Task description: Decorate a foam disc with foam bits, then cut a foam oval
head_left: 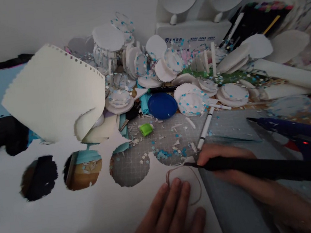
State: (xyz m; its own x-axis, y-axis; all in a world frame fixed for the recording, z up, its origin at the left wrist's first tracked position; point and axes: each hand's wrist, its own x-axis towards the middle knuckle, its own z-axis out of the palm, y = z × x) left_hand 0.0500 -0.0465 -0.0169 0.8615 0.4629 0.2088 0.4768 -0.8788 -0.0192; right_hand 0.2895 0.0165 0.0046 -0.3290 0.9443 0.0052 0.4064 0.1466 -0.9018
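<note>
My left hand (168,220) lies flat on a white paper sheet (72,221) with its fingers stretched out, beside a thin pencil circle (184,184) drawn on the sheet. My right hand (235,167) is closed round a long black pen (264,169), whose tip touches the drawn circle's upper right edge. The sheet has three round holes (84,168) cut out of it, and its upper left part curls up towards me.
A grey cutting mat (169,137) strewn with scraps lies beyond the sheet. Behind it are piles of white paper discs (192,96), a blue lid (162,105), a green clip (146,129), a white marker (205,127). A blue glue gun (296,133) lies at the right.
</note>
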